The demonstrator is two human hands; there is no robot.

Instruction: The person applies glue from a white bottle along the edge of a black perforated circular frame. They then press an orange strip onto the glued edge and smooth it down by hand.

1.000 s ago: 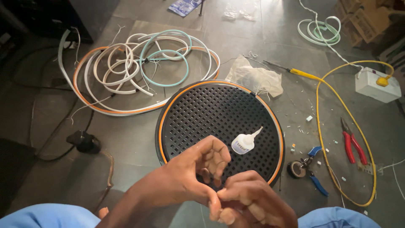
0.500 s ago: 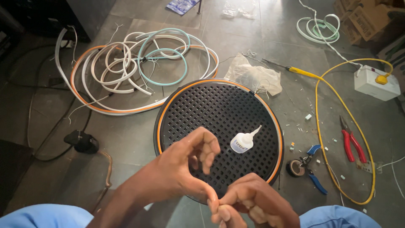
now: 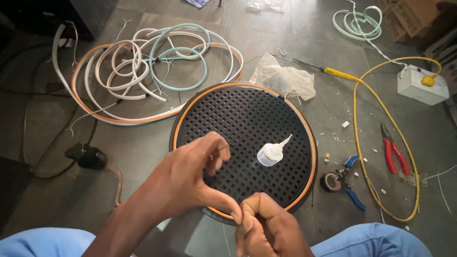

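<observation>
Far left on the floor point(image 3: 304, 57) lies a tangle of white, orange and pale green strip point(image 3: 143, 71), with a small black plug point(image 3: 85, 156) near it. My left hand point(image 3: 190, 183) hovers over the near rim of the round black grille point(image 3: 238, 123), thumb stretched toward my right, the other fingers curled and spread. My right hand point(image 3: 266, 228) is closed, thumb and forefinger pinching something too thin to make out; the left thumb tip touches it there. If it is fine wire, I judge it light, limp and easily lost, best gripped close to its end. On the grille lies a small white glue bottle point(image 3: 272, 153), light and likely slick. Further right: tape roll point(image 3: 329, 181), blue cutters point(image 3: 351, 188), red pliers point(image 3: 394, 153), yellow cable point(image 3: 381, 143), white box point(image 3: 421, 84).
</observation>
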